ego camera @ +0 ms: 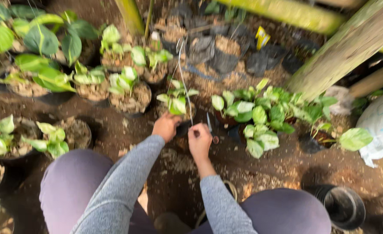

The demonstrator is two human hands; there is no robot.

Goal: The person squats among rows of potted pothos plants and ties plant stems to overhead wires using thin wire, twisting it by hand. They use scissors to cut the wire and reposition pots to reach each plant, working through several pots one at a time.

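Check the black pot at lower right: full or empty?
Empty. The black pot stands upright on the soil, and its open mouth shows only dark bare inside, no plant or filling.

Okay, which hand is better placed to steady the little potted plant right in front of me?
Probably the left hand. It already rests at the rim of the small black pot, just below the variegated plant. The right hand sits lower and pinches a thin string, beside the scissors.

Potted plant [177, 100]: small, green-and-cream variegated leaves, upright in a dark pot just beyond the thin stake [185, 86]. Stake: pale, slender, near vertical, rising beside the plant.
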